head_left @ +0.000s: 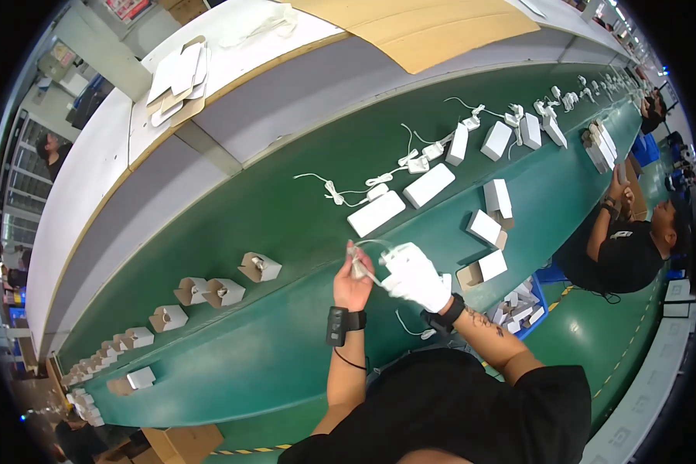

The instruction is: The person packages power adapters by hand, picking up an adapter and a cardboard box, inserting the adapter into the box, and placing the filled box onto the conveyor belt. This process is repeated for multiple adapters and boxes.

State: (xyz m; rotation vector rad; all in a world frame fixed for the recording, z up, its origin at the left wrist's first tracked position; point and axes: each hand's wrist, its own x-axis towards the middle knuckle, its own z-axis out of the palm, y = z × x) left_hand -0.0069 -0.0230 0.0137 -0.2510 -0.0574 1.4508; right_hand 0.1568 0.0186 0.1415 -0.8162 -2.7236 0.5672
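My bare left hand (351, 291) is closed around a small white power adapter (358, 268), held up over the near edge of the green belt. A white cable (373, 241) runs from it across to my right hand (415, 280), which wears a white glove. The gloved fingers are closed on that cable; their tips are partly hidden. Just beyond my hands lie a closed white box (376, 214) and a second one (429, 185). Adapters with tied cables (377, 193) rest behind these boxes.
Open boxes (260, 267) with adapters inside line the belt (301, 232) at left. Several open white boxes (484, 228) lie on the nearer ledge at right. A blue bin (545, 298) of cartons stands below. A co-worker (630, 243) works at far right. Cardboard (425, 31) covers the shelf.
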